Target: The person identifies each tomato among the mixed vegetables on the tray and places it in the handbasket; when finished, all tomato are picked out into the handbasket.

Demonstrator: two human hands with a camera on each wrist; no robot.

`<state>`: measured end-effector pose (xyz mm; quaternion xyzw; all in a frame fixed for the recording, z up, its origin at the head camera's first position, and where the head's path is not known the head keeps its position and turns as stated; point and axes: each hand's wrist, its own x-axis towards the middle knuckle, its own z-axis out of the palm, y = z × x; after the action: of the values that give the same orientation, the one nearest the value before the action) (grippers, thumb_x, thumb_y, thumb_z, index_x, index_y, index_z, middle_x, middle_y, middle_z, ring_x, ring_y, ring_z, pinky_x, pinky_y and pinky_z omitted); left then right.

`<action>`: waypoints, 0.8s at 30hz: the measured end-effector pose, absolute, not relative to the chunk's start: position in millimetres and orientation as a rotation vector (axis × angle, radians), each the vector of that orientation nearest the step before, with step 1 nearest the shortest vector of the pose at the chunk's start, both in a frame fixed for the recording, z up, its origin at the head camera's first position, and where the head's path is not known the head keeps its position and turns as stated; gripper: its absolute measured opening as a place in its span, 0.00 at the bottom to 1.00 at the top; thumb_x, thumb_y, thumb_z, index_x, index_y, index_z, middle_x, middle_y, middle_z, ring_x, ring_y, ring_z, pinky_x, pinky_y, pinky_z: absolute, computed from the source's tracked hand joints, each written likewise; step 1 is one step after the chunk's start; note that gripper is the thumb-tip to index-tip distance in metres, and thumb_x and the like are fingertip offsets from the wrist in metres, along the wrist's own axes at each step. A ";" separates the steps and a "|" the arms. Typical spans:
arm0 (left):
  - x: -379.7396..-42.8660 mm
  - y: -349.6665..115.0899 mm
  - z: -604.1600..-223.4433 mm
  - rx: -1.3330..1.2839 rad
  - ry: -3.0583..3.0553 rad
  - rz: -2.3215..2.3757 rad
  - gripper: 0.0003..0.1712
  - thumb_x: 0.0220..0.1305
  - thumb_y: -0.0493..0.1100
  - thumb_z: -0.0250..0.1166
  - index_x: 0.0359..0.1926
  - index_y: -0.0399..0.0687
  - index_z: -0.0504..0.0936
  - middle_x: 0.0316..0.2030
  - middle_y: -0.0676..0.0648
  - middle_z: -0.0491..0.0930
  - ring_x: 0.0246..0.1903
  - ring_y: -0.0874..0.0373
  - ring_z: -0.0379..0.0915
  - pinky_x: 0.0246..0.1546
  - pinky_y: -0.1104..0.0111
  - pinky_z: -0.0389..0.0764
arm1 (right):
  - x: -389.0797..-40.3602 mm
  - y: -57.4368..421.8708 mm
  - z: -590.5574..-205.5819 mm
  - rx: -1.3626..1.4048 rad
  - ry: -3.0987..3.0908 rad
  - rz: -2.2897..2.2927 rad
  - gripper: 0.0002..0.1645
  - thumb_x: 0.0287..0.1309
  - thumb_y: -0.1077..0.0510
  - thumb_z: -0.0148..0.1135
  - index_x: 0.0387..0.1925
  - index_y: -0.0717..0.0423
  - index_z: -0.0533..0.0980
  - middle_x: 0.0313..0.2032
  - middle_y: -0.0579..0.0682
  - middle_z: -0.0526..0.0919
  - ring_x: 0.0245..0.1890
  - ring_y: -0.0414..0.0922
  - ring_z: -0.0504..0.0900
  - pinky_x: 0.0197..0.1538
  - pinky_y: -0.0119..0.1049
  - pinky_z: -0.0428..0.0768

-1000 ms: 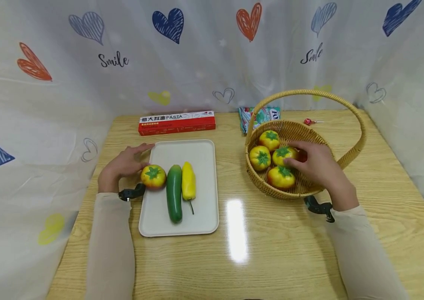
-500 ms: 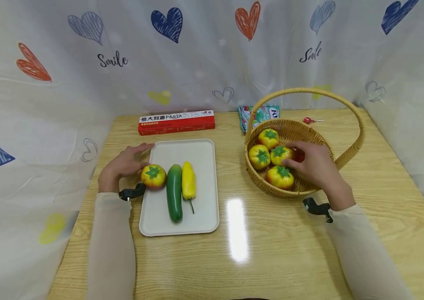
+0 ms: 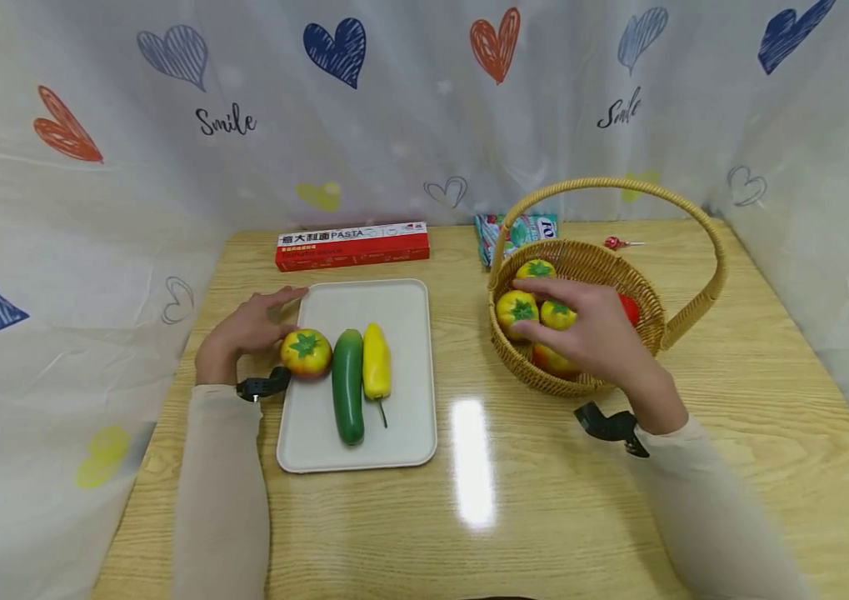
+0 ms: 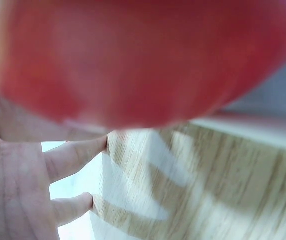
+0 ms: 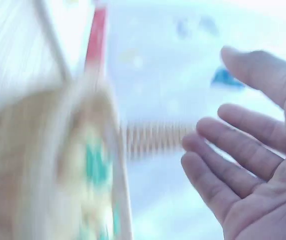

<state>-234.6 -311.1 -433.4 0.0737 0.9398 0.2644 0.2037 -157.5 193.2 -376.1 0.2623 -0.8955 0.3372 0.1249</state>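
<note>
My left hand (image 3: 250,325) rests at the left edge of the white tray (image 3: 402,433), its fingers extended. Its thumb lies beside a yellow-red tomato (image 3: 307,353), whose red underside (image 4: 148,65) fills the top of the left wrist view. On the tray, a green cucumber (image 3: 349,387) and a yellow pepper (image 3: 377,362) lie alongside that tomato. Over the wicker basket (image 3: 536,375), my right hand (image 3: 604,329) is spread with nothing in it, thumb and fingers apart. Several similar tomatoes (image 3: 517,310) sit in the basket, partly hidden by this hand. A red item (image 3: 629,309) shows at the basket's right side.
The basket's tall handle (image 3: 611,183) arches above it. Behind the tray lies a red-and-white pasta box (image 3: 352,247). A green candy packet (image 3: 487,237) and a red lollipop (image 3: 613,242) are at the table's back edge, before a heart-printed curtain (image 3: 394,125).
My right hand has moved left, away from the middle tomato in the basket, and now spans above the tomatoes. The red item beneath it has come into sight. My left hand stays put.
</note>
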 end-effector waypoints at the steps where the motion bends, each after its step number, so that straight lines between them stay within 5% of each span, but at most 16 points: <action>1: -234.4 -311.6 -433.2 0.206 2.624 0.738 0.43 0.77 0.48 0.65 0.87 0.54 0.61 0.86 0.34 0.54 0.85 0.23 0.39 0.81 0.27 0.48 | -158.4 182.6 -375.8 0.815 -2.611 1.035 0.31 0.59 0.53 0.84 0.64 0.51 0.86 0.58 0.52 0.92 0.47 0.54 0.92 0.52 0.50 0.88; 2: -234.4 -312.2 -433.0 0.208 2.627 0.737 0.43 0.77 0.48 0.66 0.87 0.54 0.62 0.86 0.34 0.54 0.85 0.23 0.39 0.81 0.26 0.48 | -159.1 171.4 -375.8 0.859 -2.620 1.091 0.32 0.60 0.52 0.84 0.65 0.50 0.86 0.59 0.51 0.92 0.54 0.54 0.92 0.57 0.55 0.89; 8: -233.4 -314.0 -432.8 0.209 2.632 0.742 0.42 0.76 0.47 0.65 0.86 0.54 0.62 0.86 0.34 0.55 0.85 0.23 0.39 0.81 0.26 0.48 | -169.1 102.6 -388.3 1.110 -2.664 1.364 0.34 0.65 0.48 0.80 0.70 0.49 0.83 0.65 0.50 0.89 0.63 0.51 0.88 0.69 0.52 0.86; 24: -233.3 -311.3 -433.3 0.190 2.624 0.742 0.42 0.77 0.48 0.66 0.87 0.56 0.62 0.87 0.35 0.52 0.85 0.25 0.43 0.79 0.25 0.52 | -213.9 -32.1 -415.0 1.454 -2.858 1.141 0.40 0.67 0.41 0.77 0.75 0.49 0.78 0.72 0.45 0.83 0.70 0.43 0.83 0.74 0.38 0.80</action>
<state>-233.3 -311.3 -433.3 0.0681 0.9401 0.2659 0.2024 -213.9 -32.1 -415.0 0.4236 -0.8325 0.3323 -0.1307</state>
